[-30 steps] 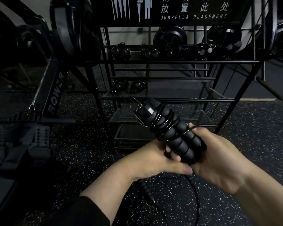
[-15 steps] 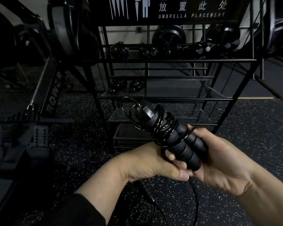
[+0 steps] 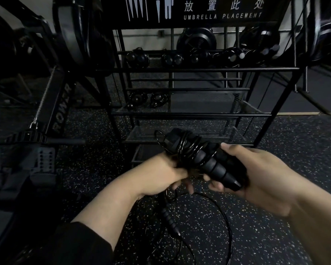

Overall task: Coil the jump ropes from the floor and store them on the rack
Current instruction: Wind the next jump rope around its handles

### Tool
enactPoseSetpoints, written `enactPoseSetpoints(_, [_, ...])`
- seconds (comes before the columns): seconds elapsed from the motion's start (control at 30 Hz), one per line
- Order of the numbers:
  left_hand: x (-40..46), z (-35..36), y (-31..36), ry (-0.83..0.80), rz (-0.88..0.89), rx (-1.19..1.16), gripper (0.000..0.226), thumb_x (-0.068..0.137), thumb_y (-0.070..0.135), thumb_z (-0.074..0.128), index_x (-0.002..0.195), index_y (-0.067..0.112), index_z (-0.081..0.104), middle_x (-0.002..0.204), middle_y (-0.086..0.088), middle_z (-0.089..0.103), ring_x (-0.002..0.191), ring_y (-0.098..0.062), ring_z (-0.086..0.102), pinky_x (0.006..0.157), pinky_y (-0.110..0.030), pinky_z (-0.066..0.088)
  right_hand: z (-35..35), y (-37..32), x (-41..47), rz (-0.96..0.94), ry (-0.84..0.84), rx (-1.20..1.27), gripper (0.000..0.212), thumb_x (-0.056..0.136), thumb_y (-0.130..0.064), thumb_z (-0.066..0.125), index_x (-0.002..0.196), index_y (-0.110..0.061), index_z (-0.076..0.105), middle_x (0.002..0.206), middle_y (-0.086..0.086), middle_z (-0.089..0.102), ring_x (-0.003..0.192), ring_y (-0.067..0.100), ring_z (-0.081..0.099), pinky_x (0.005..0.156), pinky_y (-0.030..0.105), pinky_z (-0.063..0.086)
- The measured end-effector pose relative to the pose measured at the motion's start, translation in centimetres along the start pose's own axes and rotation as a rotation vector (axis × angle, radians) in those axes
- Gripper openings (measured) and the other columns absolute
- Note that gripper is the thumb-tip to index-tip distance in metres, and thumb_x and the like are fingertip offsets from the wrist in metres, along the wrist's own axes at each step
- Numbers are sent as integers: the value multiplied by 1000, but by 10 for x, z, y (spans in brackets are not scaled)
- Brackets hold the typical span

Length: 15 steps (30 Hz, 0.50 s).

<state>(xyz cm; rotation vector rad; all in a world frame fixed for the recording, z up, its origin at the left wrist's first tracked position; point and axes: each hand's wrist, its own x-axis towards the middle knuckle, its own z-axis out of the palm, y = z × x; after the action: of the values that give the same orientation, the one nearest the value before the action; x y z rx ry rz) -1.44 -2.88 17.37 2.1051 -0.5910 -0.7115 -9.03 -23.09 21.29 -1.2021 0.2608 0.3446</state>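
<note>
Right hand (image 3: 256,175) grips the handle end of the jump rope bundle (image 3: 203,157), cord wound round both handles; left hand (image 3: 161,173) pinches the cord at the wound end. Since a second ago the bundle has dropped lower and tilted flatter, left fingers shifted under it, so wrapping looks nearly finished. Bundle held in front of the rack (image 3: 199,115), not shelved; another rope (image 3: 170,219) lies on the floor (image 3: 275,236)
</note>
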Motion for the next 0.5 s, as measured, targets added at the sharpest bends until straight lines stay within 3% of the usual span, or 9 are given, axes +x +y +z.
enactPoseSetpoints(0.07, [0, 2, 3, 5, 15, 27, 36, 99, 34, 56, 69, 16, 65, 65, -1, 66, 63, -13, 53, 78, -38, 48, -2, 3, 3, -36, 19, -33, 49, 91, -31, 57, 123, 6, 61, 101, 29, 73, 73, 31, 67, 78, 45, 49])
enactPoseSetpoints(0.13, [0, 2, 3, 52, 20, 39, 40, 100, 40, 59, 64, 22, 62, 65, 10, 64, 68, -5, 57, 77, -26, 46, -1, 4, 4, -88, 65, -38, 41, 98, -28, 53, 127, 1, 59, 104, 27, 73, 77, 30, 67, 74, 42, 52])
enactPoseSetpoints(0.17, [0, 2, 3, 74, 7, 10, 37, 101, 39, 59, 68, 23, 65, 73, 13, 68, 74, 0, 60, 80, -22, 45, -1, 4, 5, -119, 92, -23, 35, 102, -25, 50, 128, -2, 59, 105, 25, 74, 78, 28, 69, 73, 40, 53])
enactPoseSetpoints(0.23, [1, 2, 3, 81, -18, -61, 33, 103, 39, 55, 82, 17, 67, 90, 10, 73, 84, -1, 62, 90, -26, 47, 0, 4, 5, -188, 120, 22, 29, 105, -20, 47, 127, -10, 62, 111, 20, 75, 86, 27, 72, 75, 42, 53])
enactPoseSetpoints(0.3, [-2, 4, 6, 25, -49, -180, 32, 106, 34, 49, 93, 8, 62, 86, 2, 74, 72, -10, 61, 79, -32, 48, 0, 5, 5, -255, 132, 7, 27, 105, -19, 47, 121, -16, 68, 113, 14, 76, 96, 25, 72, 80, 45, 51])
enactPoseSetpoints(0.37, [-3, 7, 11, -17, -51, -274, 21, 108, 24, 46, 101, 10, 61, 74, 0, 70, 56, -10, 53, 61, -27, 39, -1, 5, 6, -310, 194, -114, 27, 105, -22, 48, 117, -24, 71, 111, 5, 77, 98, 21, 73, 82, 42, 55])
enactPoseSetpoints(0.5, [-3, 7, 17, 18, -98, -312, 17, 103, 24, 54, 101, 11, 65, 70, 7, 48, 48, 0, 40, 52, -19, 32, -7, 8, 10, -392, 359, -579, 32, 104, -40, 48, 133, -40, 61, 109, -18, 75, 107, 11, 71, 86, 24, 53])
